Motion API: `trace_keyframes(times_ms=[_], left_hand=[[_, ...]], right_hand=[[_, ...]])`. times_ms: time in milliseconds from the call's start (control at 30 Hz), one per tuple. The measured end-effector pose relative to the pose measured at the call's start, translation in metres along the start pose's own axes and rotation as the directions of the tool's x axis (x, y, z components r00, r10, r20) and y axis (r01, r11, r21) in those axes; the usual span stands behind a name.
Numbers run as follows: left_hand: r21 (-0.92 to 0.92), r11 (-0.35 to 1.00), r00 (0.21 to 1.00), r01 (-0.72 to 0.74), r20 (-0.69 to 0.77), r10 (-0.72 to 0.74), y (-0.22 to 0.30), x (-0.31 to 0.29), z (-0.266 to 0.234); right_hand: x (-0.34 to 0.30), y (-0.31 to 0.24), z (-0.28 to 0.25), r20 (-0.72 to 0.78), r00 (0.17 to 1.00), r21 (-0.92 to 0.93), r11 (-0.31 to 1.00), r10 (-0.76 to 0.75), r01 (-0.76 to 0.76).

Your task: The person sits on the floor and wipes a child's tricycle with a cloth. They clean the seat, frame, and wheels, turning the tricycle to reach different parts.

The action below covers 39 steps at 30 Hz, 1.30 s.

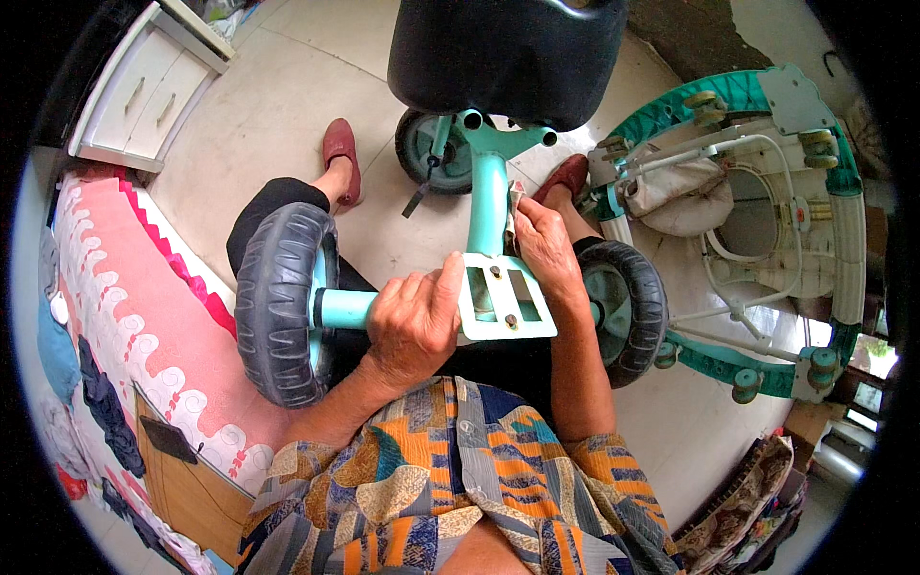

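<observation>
A mint-green child's tricycle [491, 196] stands between my legs, its large black ridged rear wheel [280, 305] on the left and another rear wheel [628, 311] on the right. My left hand [414, 311] is closed around the frame at the axle tube, its thumb by the flat seat plate [522, 328] with two bolts. My right hand [546, 240] pinches a small folded, rag-like piece [515, 203] against the right side of the sloping main tube. Part of that piece is hidden behind my fingers. The front wheel [422, 153] with its black pedal [415, 201] sits ahead.
A big black plastic container [508, 57] looms over the tricycle's front. At right lies an upturned green-and-white baby walker [714, 110] with casters. A bed with a pink patterned cover [144, 316] runs along the left, and a white drawer cabinet [144, 101] stands beyond it.
</observation>
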<state>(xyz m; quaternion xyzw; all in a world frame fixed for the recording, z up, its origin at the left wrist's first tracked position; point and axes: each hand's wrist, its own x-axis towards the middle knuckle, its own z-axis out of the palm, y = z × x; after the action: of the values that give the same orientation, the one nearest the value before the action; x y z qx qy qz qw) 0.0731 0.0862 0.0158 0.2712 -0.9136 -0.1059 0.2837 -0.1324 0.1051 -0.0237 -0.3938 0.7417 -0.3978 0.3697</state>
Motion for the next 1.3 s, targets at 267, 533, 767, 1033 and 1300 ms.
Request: trace_keyframes(times_ms=[267, 533, 767, 1033, 1300], left_hand=[[-0.006, 1.0, 1.0, 0.004, -0.006, -0.004, 0.0, -0.0005, 0.0008], [-0.012, 1.0, 1.0, 0.004, -0.004, -0.004, 0.0002, -0.0002, 0.0011], [-0.006, 1.0, 1.0, -0.004, 0.001, 0.004, -0.0001, -0.0003, 0.0008], [-0.01, 1.0, 1.0, -0.006, -0.003, 0.006, 0.0002, -0.0009, 0.0009], [0.004, 1.0, 1.0, -0.002, 0.006, 0.002, 0.0007, -0.0004, 0.0009]], right_hand=[[-0.0016, -0.002, 0.0004, -0.001, 1.0, 0.005, 1.0, -0.021, 0.021], [-0.0008, -0.0007, 0.0012, 0.002, 1.0, -0.004, 1.0, -0.017, 0.017], [-0.002, -0.0037, 0.0019, -0.015, 1.0, -0.01, 1.0, 0.012, -0.012], [-0.0018, -0.0005, 0.0014, 0.006, 1.0, -0.004, 1.0, 0.001, -0.001], [-0.0022, -0.0055, 0.0003, 0.007, 1.0, -0.022, 1.0, 0.018, -0.018]])
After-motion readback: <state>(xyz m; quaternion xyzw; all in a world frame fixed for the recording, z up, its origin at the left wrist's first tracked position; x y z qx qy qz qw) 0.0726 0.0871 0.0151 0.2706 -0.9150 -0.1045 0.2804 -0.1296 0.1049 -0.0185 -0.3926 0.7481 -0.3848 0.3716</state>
